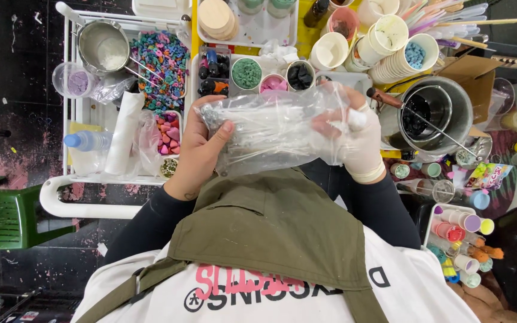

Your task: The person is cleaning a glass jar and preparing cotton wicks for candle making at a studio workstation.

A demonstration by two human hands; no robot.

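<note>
- Trolley (pixel 67 179): white, crowded with bead trays and cups just beyond the hands; a jolt could scatter them.
- Pot (pixel 444 110): steel, dark contents, near the right hand; a stray elbow might tip it.
- Bag (pixel 270 128): clear plastic holding thin wicks, held above the lap between both hands; its thin film could tear, or the wicks slide out.
- Left hand (pixel 198 149): bare, closed on the bag's left end, thumb on top.
- Right hand (pixel 360 143): gloved, fingers curled round the right end.
</note>
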